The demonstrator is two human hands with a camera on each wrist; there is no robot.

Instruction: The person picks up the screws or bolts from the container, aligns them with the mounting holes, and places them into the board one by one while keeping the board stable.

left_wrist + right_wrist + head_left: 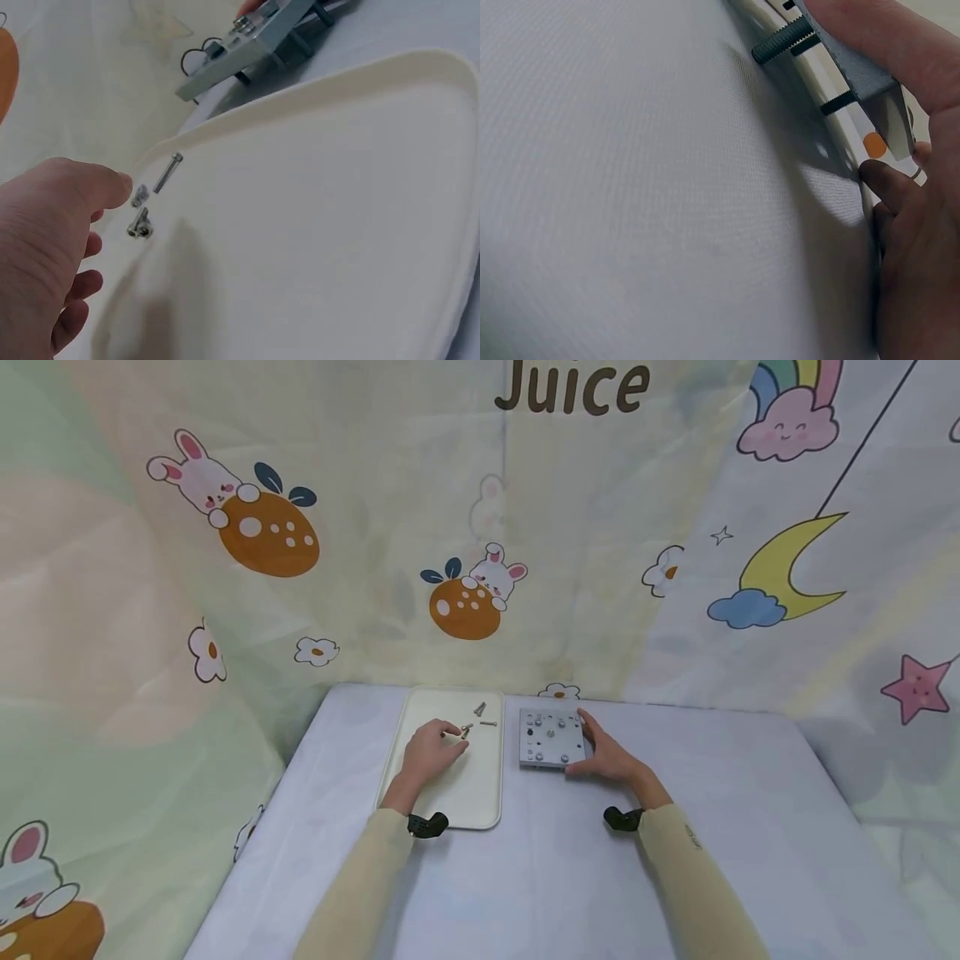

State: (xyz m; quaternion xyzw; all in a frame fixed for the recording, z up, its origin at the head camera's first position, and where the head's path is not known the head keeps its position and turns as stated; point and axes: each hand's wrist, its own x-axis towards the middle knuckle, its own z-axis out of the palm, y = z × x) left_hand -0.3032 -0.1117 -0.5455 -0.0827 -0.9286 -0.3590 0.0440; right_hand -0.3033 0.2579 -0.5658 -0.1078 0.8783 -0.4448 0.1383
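My left hand (429, 753) is over the cream tray (463, 793), thumb and forefinger apart, beside several small metal screws (140, 225). One longer screw (168, 172) lies a little apart from the others in the left wrist view. On the right, my right hand (611, 760) holds a square grey metal plate (540, 748) by its right side, thumb at the near edge and fingers at the far corner. Bolt heads and holes dot the plate's top. Threaded bolt ends (782, 40) stick out beneath it in the right wrist view.
A white cloth covers the table (540, 877), and the plate is just right of the tray. Behind the table hangs a printed curtain (360, 527) with rabbits, oranges and a moon. Each wrist wears a black band (428, 825).
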